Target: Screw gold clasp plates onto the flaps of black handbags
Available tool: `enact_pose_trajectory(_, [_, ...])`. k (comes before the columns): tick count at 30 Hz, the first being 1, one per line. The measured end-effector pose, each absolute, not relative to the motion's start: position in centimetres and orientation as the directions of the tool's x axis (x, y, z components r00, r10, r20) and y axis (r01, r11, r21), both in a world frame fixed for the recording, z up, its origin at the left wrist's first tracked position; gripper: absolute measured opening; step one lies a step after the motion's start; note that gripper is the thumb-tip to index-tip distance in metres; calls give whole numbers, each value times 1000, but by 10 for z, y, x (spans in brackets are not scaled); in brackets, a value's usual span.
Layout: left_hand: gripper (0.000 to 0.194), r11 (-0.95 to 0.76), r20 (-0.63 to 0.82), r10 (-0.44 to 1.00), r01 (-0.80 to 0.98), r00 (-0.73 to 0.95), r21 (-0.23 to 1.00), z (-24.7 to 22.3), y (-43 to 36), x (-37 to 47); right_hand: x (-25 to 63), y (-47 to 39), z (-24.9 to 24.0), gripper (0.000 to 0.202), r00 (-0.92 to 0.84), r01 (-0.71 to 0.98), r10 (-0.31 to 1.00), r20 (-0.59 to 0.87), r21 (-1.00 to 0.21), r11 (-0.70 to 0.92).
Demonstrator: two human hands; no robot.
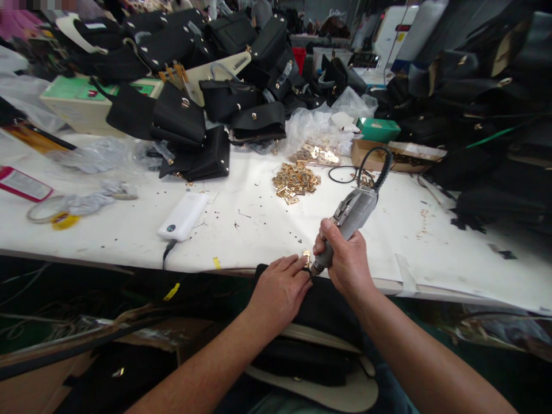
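Note:
My right hand [345,253] is wrapped round a grey electric screwdriver [356,210], tilted so that its tip points down and left. That tip meets the black handbag [328,310] at the table's front edge, right beside my left fingertips. My left hand [280,290] presses on the bag's edge with its fingers closed together around a small gold metal fitting [306,256]. Part of the fitting shows above the fingers; the rest is hidden. Below, the bag hangs open over my lap, showing a beige lining edge [319,397].
A pile of gold fittings [295,181] lies mid-table, with a bag of more behind it. A white power bank [183,215] with a cable sits to the left. Black handbags [179,115] are heaped at the back. An open cardboard box [397,154] stands behind the screwdriver.

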State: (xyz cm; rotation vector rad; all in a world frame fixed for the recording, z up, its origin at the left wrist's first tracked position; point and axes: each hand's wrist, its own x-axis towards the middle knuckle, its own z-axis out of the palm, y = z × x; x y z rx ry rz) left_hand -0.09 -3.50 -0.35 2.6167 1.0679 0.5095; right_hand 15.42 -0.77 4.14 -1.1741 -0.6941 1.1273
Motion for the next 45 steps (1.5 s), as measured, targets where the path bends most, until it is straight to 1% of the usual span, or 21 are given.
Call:
enact_pose_trajectory(5, [20, -682, 211, 721, 620, 660, 388, -1, -35, -1, 157, -7, 41, 39, 342, -312, 931, -130, -950, -18])
enact_pose_trajectory(9, [20, -685, 217, 719, 621, 660, 381, -3, -36, -1, 161, -2, 42, 40, 377, -304, 921, -100, -952, 21])
enact_pose_trajectory(16, [16, -688, 210, 718, 630, 664, 361, -3, -36, -1, 162, 23, 33, 40, 483, -187, 875, -4, -977, 98])
enact_pose_trajectory(19, [16, -687, 212, 719, 631, 662, 360, -3, -36, -1, 159, 34, 28, 40, 505, -162, 863, 7, -981, 103])
enact_pose_trajectory(31, [16, -684, 184, 719, 637, 670, 355, -4, -36, -1, 153, 38, 23, 39, 481, -126, 877, -2, -990, 67])
enact_pose_trajectory(40, [16, -685, 198, 719, 634, 666, 359, -3, -36, -2, 153, 32, 30, 44, 416, -26, 909, 8, -999, 21])
enact_pose_trajectory(45, [16, -678, 181, 724, 638, 666, 364, -5, -36, -1, 153, 32, 30, 44, 415, -22, 910, -5, -1000, 5])
